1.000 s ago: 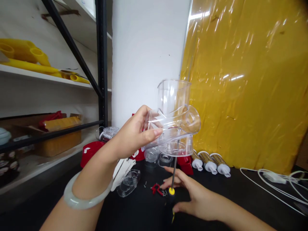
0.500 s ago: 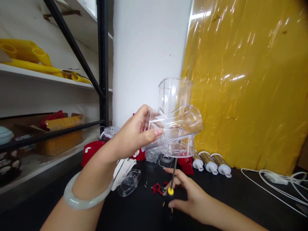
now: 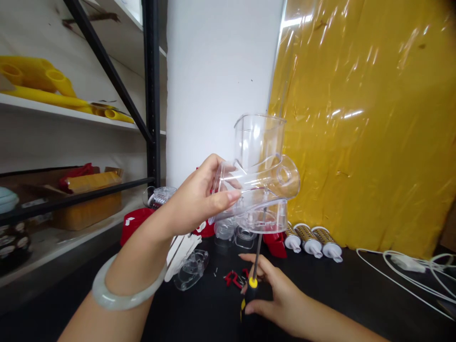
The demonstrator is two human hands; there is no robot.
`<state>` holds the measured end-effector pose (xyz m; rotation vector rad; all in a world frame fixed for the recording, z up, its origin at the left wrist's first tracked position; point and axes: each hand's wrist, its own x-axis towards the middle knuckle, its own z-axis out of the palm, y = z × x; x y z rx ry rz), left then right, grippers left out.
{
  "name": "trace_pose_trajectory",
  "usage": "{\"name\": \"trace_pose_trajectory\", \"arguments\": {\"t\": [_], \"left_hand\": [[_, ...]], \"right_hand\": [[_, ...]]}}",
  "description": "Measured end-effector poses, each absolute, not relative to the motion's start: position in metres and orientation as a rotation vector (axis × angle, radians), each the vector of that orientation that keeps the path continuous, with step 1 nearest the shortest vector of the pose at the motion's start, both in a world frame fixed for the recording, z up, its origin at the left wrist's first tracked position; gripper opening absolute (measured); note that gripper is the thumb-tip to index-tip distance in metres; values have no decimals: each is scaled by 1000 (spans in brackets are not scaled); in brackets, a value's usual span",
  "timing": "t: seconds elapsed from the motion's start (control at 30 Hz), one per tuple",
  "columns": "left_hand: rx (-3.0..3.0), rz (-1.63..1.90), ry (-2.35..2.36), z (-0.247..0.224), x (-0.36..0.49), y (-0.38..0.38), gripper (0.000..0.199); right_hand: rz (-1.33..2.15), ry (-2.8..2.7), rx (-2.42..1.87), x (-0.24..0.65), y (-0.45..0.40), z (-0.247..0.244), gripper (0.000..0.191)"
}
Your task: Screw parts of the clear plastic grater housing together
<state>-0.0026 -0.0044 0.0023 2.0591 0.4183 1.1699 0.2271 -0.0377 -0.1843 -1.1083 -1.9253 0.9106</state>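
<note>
One pale, marbled ring-shaped bracelet (image 3: pixel 124 301) encircles the left wrist. The right hand (image 3: pixel 276 297) loosely grasps one black-and-yellow screwdriver with a metal shaft (image 3: pixel 252 289), thumb against the handle and fingers curled behind it. The shaft points upward into the open underside of one transparent plastic housing with a tall rectangular chute and a horizontal tubular body (image 3: pixel 261 183). The left hand (image 3: pixel 195 199) clasps the tube's left end, thumb in front and fingers behind, and holds the housing above the black work surface (image 3: pixel 213 316).

Small red plastic pieces (image 3: pixel 233 279) and small metal screws lie behind the screwdriver; their overlap prevents an exact count. One flat, oval, clear plastic part (image 3: pixel 192 270) rests to their left, beside a group of flat white strips (image 3: pixel 181 254). Two round clear parts (image 3: pixel 225 229) are located beyond. Three perforated metal drums with white plastic ends (image 3: pixel 308 240) lie side by side at right, near white cable (image 3: pixel 395 275). One red part at left (image 3: pixel 133 223) bears white marks, too small to read. A yellow film-covered panel (image 3: pixel 363 128) stands behind the drums.
</note>
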Motion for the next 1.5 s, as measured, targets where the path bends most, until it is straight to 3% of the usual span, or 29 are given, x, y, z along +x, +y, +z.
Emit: {"name": "trace_pose_trajectory", "arguments": {"t": [0.13,0.33,0.47,0.57,0.67,0.83,1.0,1.2,1.37,1.5], "left_hand": [[2063,1171,418,2,-3,-4,52],[2067,1177,415,2,-4,-4,51],[2075,1166,409,2,-4,-4,50],[2082,1176,410,1,-5,-4,50],[2099,1179,418,1,-5,-4,50],[2092,1180,418,1,-5,-5,49],[2096,1175,416,3,-5,-7,49],[2104,1190,432,3,-4,-7,48],[2098,1177,397,3,-5,-6,49],[2097,1189,403,2,-5,-7,48]], "right_hand": [[806,-1936,-1195,231,-32,-180,85],[1032,-1997,-921,238,-38,-166,84],[1055,-1973,-987,237,-35,-169,79],[885,-1920,-1131,237,-31,-172,97],[931,-1968,-1095,239,-34,-168,112],[1009,-2072,-998,240,-37,-167,88],[874,-2010,-1141,239,-37,-169,114],[957,-2101,-1035,238,-40,-167,86],[903,-2026,-1117,239,-37,-170,120],[1028,-2061,-998,239,-39,-167,98]]}}
